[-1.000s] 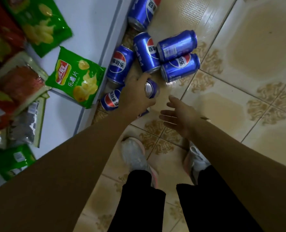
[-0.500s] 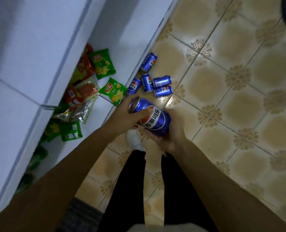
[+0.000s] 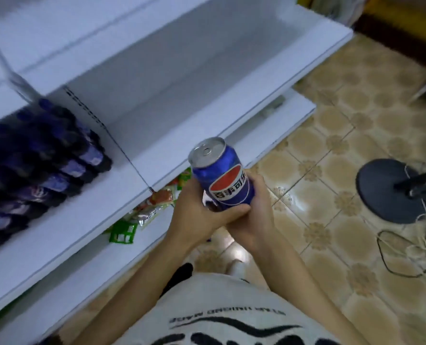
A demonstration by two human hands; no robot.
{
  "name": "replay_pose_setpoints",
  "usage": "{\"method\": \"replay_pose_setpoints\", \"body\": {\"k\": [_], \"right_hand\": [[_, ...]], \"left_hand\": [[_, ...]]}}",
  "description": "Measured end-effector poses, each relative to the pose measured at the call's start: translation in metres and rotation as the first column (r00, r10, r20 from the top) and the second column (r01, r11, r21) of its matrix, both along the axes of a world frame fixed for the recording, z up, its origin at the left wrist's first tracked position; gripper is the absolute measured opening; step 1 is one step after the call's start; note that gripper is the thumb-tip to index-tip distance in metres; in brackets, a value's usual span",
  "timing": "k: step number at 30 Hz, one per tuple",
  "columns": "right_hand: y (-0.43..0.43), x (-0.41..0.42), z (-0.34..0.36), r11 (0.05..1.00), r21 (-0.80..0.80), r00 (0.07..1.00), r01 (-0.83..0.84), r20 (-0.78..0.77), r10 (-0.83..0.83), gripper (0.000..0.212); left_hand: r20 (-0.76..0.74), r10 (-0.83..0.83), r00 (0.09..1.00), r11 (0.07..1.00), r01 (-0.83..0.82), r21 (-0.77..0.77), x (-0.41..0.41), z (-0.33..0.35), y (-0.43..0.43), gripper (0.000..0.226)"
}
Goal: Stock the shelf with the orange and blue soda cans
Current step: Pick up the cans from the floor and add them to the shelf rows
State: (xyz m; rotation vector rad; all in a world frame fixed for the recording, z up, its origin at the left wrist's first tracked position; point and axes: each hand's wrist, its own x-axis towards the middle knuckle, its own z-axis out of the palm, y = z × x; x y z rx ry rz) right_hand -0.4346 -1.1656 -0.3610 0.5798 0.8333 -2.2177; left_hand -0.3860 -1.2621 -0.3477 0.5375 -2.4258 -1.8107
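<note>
A blue soda can (image 3: 222,181) is held nearly upright, silver top uppermost, just in front of the white shelf (image 3: 182,95) and above the tiled floor (image 3: 331,150). It is gripped low down by both hands. The left hand (image 3: 199,215) is curled round its left side and base, and the right hand (image 3: 255,216) is wrapped round its right side. Dark blue items (image 3: 45,165), too blurred to be identified, are ranged on the shelf board to the left. Snack bags (image 3: 154,204) are seen on the board below.
</note>
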Motion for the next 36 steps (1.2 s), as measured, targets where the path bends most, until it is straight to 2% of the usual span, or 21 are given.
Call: {"method": "replay_pose_setpoints", "body": {"k": [1, 3, 5, 7, 8, 10, 11, 13, 14, 16, 17, 18, 20, 21, 22, 23, 26, 29, 31, 36], "right_hand": [[-0.002, -0.002, 0.016, 0.996, 0.083, 0.994, -0.039, -0.096, 0.047, 0.036], [-0.008, -0.006, 0.045, 0.936, 0.345, 0.936, -0.067, -0.303, 0.179, 0.033], [-0.014, -0.01, 0.077, 0.855, 0.517, 0.818, 0.045, -0.511, 0.266, 0.022], [-0.023, -0.009, 0.113, 0.872, 0.473, 0.648, 0.127, -0.705, 0.288, 0.021], [-0.027, -0.006, 0.133, 0.904, 0.413, 0.545, 0.11, -0.786, 0.293, 0.026], [-0.039, 0.0, 0.168, 0.951, 0.308, 0.344, -0.03, -0.89, 0.299, 0.042], [-0.044, 0.003, 0.183, 0.948, 0.305, 0.247, -0.089, -0.915, 0.318, 0.052], [-0.055, 0.006, 0.207, 0.923, 0.362, 0.083, -0.132, -0.924, 0.374, 0.07], [-0.06, 0.007, 0.215, 0.916, 0.376, 0.037, -0.139, -0.922, 0.385, 0.075], [-0.074, 0.011, 0.228, 0.92, 0.365, 0.009, -0.142, -0.929, 0.37, 0.076], [-0.082, 0.015, 0.233, 0.926, 0.351, 0.017, -0.141, -0.934, 0.357, 0.073], [-0.091, 0.018, 0.237, 0.931, 0.337, 0.032, -0.142, -0.938, 0.344, 0.07], [-0.109, 0.023, 0.244, 0.932, 0.329, 0.053, -0.153, -0.939, 0.34, 0.064], [-0.118, 0.026, 0.247, 0.927, 0.345, 0.037, -0.149, -0.935, 0.354, 0.064], [-0.127, 0.028, 0.248, 0.918, 0.372, 0.006, -0.141, -0.927, 0.376, 0.066], [-0.134, 0.029, 0.251, 0.906, 0.401, -0.033, -0.137, -0.916, 0.4, 0.07], [-0.151, 0.031, 0.254, 0.848, 0.505, -0.181, -0.16, -0.86, 0.478, 0.083], [-0.167, 0.033, 0.256, 0.791, 0.592, -0.34, -0.155, -0.784, 0.52, 0.103], [-0.184, 0.038, 0.258, 0.78, 0.613, -0.383, -0.127, -0.756, 0.531, 0.11], [-0.245, 0.054, 0.272, 0.768, 0.64, -0.426, -0.034, -0.704, 0.568, 0.114]], "left_hand": [[-0.021, 0.042, 0.999, 0.998, -0.042, 0.038, 0.002, 0.009, -0.001, 0.077], [-0.077, 0.128, 0.989, 0.988, -0.12, 0.099, 0.007, 0.029, -0.008, 0.078], [-0.148, 0.188, 0.971, 0.977, -0.169, 0.128, 0.015, 0.058, -0.019, 0.074], [-0.215, 0.196, 0.957, 0.98, -0.181, 0.085, 0.026, 0.091, -0.036, 0.068], [-0.245, 0.18, 0.953, 0.984, -0.172, 0.053, 0.032, 0.108, -0.045, 0.068], [-0.314, 0.127, 0.941, 0.991, -0.133, 0.003, 0.045, 0.138, -0.062, 0.065], [-0.336, 0.107, 0.936, 0.993, -0.121, -0.019, 0.051, 0.15, -0.068, 0.062], [-0.377, 0.106, 0.92, 0.993, -0.121, -0.015, 0.062, 0.164, -0.079, 0.06], [-0.404, 0.115, 0.908, 0.993, -0.115, 0.025, 0.066, 0.169, -0.083, 0.062], [-0.468, 0.178, 0.866, 0.977, -0.097, 0.19, 0.073, 0.174, -0.086, 0.064], [-0.495, 0.243, 0.834, 0.937, -0.069, 0.344, 0.076, 0.175, -0.086, 0.061], [-0.488, 0.337, 0.805, 0.847, -0.032, 0.531, 0.08, 0.175, -0.086, 0.055], [-0.386, 0.504, 0.772, 0.546, 0.061, 0.835, 0.088, 0.177, -0.084, 0.054], [-0.337, 0.553, 0.762, 0.401, 0.111, 0.91, 0.093, 0.179, -0.084, 0.059], [-0.31, 0.579, 0.754, 0.304, 0.153, 0.94, 0.097, 0.181, -0.085, 0.063], [-0.3, 0.596, 0.745, 0.252, 0.181, 0.951, 0.1, 0.184, -0.087, 0.063], [-0.269, 0.641, 0.719, 0.207, 0.175, 0.963, 0.105, 0.192, -0.101, 0.06], [-0.256, 0.638, 0.726, 0.231, 0.136, 0.963, 0.11, 0.199, -0.123, 0.056], [-0.252, 0.627, 0.738, 0.237, 0.127, 0.963, 0.114, 0.202, -0.141, 0.054], [-0.221, 0.635, 0.74, 0.26, 0.064, 0.963, 0.125, 0.215, -0.2, 0.05]]}}
